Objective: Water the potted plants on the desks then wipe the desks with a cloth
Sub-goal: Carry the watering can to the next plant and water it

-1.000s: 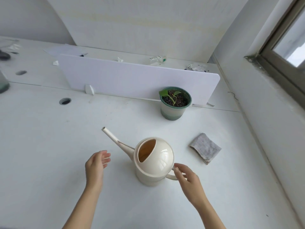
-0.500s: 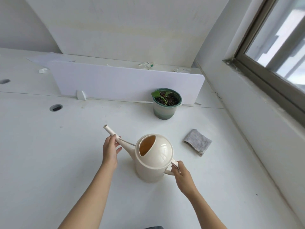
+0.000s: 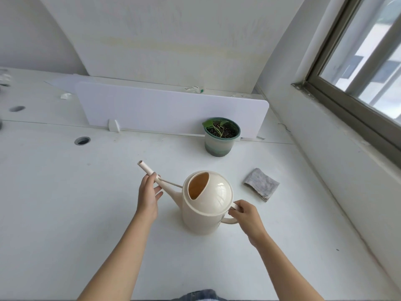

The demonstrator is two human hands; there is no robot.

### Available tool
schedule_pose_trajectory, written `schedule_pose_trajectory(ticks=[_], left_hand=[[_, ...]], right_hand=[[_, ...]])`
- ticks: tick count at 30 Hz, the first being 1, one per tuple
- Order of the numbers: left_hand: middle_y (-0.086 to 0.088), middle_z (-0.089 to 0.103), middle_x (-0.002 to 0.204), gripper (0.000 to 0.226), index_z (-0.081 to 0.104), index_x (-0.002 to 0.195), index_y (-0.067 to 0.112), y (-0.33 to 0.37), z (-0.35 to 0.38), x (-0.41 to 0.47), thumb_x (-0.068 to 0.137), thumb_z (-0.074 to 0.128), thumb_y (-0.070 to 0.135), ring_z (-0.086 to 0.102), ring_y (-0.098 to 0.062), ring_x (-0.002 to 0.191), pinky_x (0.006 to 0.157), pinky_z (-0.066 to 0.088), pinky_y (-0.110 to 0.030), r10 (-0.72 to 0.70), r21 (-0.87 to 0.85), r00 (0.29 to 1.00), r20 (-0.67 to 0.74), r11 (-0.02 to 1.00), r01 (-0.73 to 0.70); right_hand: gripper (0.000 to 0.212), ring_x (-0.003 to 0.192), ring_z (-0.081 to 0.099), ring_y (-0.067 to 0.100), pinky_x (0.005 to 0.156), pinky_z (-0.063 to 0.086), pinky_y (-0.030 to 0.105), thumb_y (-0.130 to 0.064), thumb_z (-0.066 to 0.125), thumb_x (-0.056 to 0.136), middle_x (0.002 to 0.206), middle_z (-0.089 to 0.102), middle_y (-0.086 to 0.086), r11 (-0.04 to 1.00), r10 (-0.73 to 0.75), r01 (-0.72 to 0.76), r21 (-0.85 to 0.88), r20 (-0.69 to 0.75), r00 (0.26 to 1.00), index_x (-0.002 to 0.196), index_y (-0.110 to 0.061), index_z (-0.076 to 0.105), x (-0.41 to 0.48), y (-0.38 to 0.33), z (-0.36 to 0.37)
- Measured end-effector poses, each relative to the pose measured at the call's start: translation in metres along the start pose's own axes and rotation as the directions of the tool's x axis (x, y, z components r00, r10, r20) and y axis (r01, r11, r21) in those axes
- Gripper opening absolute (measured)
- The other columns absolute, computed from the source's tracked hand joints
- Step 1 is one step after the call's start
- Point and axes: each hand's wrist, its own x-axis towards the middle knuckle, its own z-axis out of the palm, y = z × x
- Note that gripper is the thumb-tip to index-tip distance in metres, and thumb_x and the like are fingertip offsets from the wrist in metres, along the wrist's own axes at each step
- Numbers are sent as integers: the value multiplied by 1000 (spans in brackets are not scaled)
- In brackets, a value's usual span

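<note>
So the cream watering can (image 3: 206, 203) is stood upright on the white counter (image 3: 65, 203), pretty much in the middle of the view. Its long axis runs from the handle (image 3: 234, 207) at the near right to the spout (image 3: 147, 170) at the far left, so the spout is pointed up and away to the left, not at the plant. The fill opening on top is faced toward the spout side.

The can is bracketed by both hands. The spout is pinched partway along between the thumb and fingers of the left hand (image 3: 148, 196), with the spout tip left sticking out past the thumb. The handle's upper end is gripped by the right hand (image 3: 247, 216), fingers curled round it.

Further back and a bit right, the potted plant (image 3: 221, 137) is parked in a green-rimmed pot just in front of a low white divider panel (image 3: 162, 109). A folded grey cloth (image 3: 261, 184) is laid flat to the can's right, near but not touching. A round cable hole (image 3: 82, 140) is seen off to the far left, and a window (image 3: 368, 61) up on the right.
</note>
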Motion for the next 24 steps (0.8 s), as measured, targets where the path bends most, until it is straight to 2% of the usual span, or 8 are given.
schedule_pose_trajectory(ticks=[5,10,14,17,21,24], left_hand=[[4,56,101,18,48,107,16,24,-9,-35,97,36,26,53,-24,103,93,37,-35,108,-48,994,-29,993,-110],[4,54,108,20,50,109,20,35,-28,-89,97,37,27,56,-18,97,91,39,-34,218,-25,971,-92,975,-222],[6,56,104,17,52,104,21,38,-45,-140,97,37,27,57,-16,93,86,40,-32,291,-55,934,-206,950,-308],[6,58,101,16,51,104,21,35,-59,-179,97,38,27,57,-15,91,83,41,-31,323,-75,892,-316,929,-363],[7,58,100,18,54,93,27,22,-80,-226,97,37,26,55,-15,90,83,41,-29,331,-74,838,-434,914,-400],[6,57,101,20,53,99,26,12,-103,-260,98,33,24,56,-17,91,85,42,-30,345,-55,809,-476,907,-418]], right_hand=[[16,58,41,11,53,29,19,1,57,80,60,46,-1,994,-106,106,10,78,991,68,-9,56,-13,-20,-18],[13,50,48,4,51,38,10,4,60,77,63,53,3,981,-186,167,97,240,953,70,-6,60,-30,-42,-32],[14,50,50,4,59,37,18,1,62,78,58,56,0,969,-235,184,162,398,887,67,-7,62,-49,-51,-37],[11,56,52,8,68,37,25,-12,64,76,59,60,-1,963,-260,182,198,509,821,66,-9,63,-68,-52,-34],[18,60,54,11,71,41,24,-14,59,83,61,62,1,965,-257,158,211,608,751,67,-7,63,-92,-47,-22],[29,59,55,12,75,40,29,-22,52,87,61,61,2,972,-230,131,198,661,714,64,-7,61,-113,-43,-5]])
